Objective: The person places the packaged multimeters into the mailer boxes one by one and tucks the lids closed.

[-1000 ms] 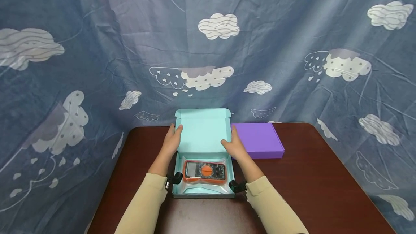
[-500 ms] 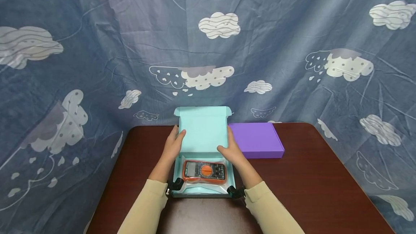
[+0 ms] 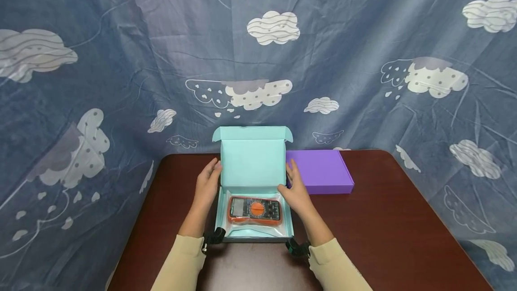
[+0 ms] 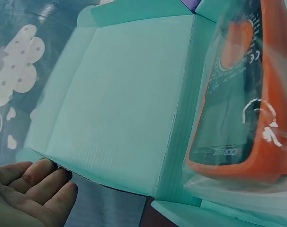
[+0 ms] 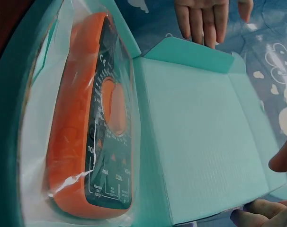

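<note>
A light teal cardboard box (image 3: 218,219) stands on the table with its lid (image 3: 253,163) raised at the back. Inside lies an orange and black multimeter (image 3: 255,210) in a clear plastic bag (image 4: 257,189). My left hand (image 3: 207,183) is at the lid's left edge; in the left wrist view its fingers (image 4: 60,194) are loosely bent, with their tips right at that edge. My right hand (image 3: 296,194) is beside the lid's right edge. In the right wrist view its thumb (image 5: 283,161) stands apart from the fingers, which are partly hidden beyond the lid's edge.
A closed purple box (image 3: 321,169) lies on the dark brown table (image 3: 387,223), right behind my right hand. A blue curtain with clouds (image 3: 343,35) hangs close behind the table and along both sides.
The lid stands more upright and its top flap has spread out. Both hands have moved outward from in front of the lid to its side edges. The multimeter stays in the box.
</note>
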Motion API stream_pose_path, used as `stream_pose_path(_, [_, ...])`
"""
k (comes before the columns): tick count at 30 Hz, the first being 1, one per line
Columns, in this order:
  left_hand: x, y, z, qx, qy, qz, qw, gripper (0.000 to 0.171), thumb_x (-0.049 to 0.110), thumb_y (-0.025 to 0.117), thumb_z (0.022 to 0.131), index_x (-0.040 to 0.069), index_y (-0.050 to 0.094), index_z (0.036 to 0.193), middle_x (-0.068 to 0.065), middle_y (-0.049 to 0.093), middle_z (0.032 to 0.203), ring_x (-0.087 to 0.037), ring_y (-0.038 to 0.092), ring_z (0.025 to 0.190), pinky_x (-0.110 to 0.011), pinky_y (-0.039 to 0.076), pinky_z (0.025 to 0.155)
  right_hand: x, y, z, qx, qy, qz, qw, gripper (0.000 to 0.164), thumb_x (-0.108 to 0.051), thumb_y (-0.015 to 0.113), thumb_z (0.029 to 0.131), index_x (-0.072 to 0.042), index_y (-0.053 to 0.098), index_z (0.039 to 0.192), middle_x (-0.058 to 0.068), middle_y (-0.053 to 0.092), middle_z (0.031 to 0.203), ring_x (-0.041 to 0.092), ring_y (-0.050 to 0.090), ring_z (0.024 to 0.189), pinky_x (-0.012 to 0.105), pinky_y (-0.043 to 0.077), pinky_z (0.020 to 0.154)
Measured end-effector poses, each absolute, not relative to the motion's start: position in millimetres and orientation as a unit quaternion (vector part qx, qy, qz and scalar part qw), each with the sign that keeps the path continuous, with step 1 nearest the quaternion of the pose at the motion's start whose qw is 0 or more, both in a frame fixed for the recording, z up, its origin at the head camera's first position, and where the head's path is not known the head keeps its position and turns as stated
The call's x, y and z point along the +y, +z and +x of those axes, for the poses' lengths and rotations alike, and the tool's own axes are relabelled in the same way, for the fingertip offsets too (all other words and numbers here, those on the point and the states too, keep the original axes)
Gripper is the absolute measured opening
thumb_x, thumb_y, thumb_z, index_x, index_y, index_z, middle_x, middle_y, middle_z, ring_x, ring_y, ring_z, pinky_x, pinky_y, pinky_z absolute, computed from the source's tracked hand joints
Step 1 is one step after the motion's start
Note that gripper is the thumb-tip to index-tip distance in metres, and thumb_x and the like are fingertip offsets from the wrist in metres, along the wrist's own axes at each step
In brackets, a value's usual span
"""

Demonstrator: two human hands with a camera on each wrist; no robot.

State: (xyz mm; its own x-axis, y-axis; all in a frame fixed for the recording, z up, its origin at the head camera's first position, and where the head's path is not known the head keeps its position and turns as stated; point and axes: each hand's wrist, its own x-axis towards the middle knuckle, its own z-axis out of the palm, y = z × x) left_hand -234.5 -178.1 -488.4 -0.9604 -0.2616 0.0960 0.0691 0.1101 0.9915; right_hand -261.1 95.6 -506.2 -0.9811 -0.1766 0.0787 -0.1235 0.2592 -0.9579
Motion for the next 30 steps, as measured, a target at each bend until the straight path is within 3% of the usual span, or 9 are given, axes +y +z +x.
stream_pose_path(8, [-181, -490, -216, -0.711, -0.682, 0.101, 0.14, 0.051, 0.031, 0.058, 0.106, 0.002, 0.053, 0.147, -0.018, 0.052, 0.149, -0.032, 0.05, 0.136, -0.049, 0.039, 0.112, 104, -506, -248, 0.774, -0.628, -0.073, 0.003, 0.087, 0.007, 0.054, 0.092, -0.011, 0.01, 0.165, 0.019, 0.039, 0.159, 0.039, 0.033, 0.147, 0.057, 0.035, 0.11])
stream_pose_path(12, [-179, -493, -207, -0.692, -0.698, 0.119, 0.143, 0.045, 0.027, 0.061, 0.104, 0.003, 0.059, 0.142, -0.016, 0.06, 0.14, -0.03, 0.057, 0.13, -0.046, 0.043, 0.108, 108, -505, -239, 0.752, -0.656, -0.057, 0.0, 0.083, 0.009, 0.051, 0.092, -0.01, 0.015, 0.164, 0.019, 0.047, 0.154, 0.038, 0.039, 0.144, 0.039, 0.044, 0.098])
stream_pose_path(16, [-178, -495, -199, -0.677, -0.711, 0.122, 0.146, 0.04, 0.024, 0.06, 0.104, 0.001, 0.062, 0.137, -0.018, 0.064, 0.134, -0.032, 0.061, 0.125, -0.046, 0.046, 0.106, 110, -506, -231, 0.737, -0.674, -0.045, -0.009, 0.078, 0.011, 0.049, 0.092, -0.009, 0.021, 0.163, 0.02, 0.05, 0.151, 0.036, 0.044, 0.141, 0.024, 0.045, 0.089])
stream_pose_path(18, [-178, -497, -195, -0.672, -0.716, 0.121, 0.145, 0.039, 0.023, 0.057, 0.105, -0.001, 0.062, 0.136, -0.02, 0.065, 0.134, -0.033, 0.061, 0.124, -0.044, 0.047, 0.105, 111, -507, -226, 0.733, -0.679, -0.04, -0.016, 0.076, 0.011, 0.048, 0.092, -0.007, 0.024, 0.162, 0.022, 0.051, 0.149, 0.036, 0.046, 0.14, 0.026, 0.046, 0.093])
stream_pose_path(24, [-179, -504, -184, -0.644, -0.742, 0.114, 0.149, 0.039, 0.019, 0.048, 0.109, -0.008, 0.061, 0.132, -0.026, 0.066, 0.126, -0.033, 0.064, 0.12, -0.039, 0.05, 0.101, 116, -513, -221, 0.721, -0.692, -0.024, -0.031, 0.069, 0.012, 0.048, 0.093, -0.004, 0.031, 0.158, 0.024, 0.057, 0.142, 0.035, 0.051, 0.136, 0.048, 0.036, 0.112])
stream_pose_path(30, [-182, -512, -178, -0.62, -0.761, 0.122, 0.15, 0.038, 0.017, 0.044, 0.109, -0.012, 0.062, 0.127, -0.023, 0.071, 0.112, -0.028, 0.07, 0.108, -0.034, 0.055, 0.092, 120, -519, -219, 0.734, -0.678, -0.008, -0.037, 0.063, 0.008, 0.05, 0.095, -0.002, 0.035, 0.155, 0.025, 0.064, 0.132, 0.031, 0.055, 0.128, 0.025, 0.04, 0.101])
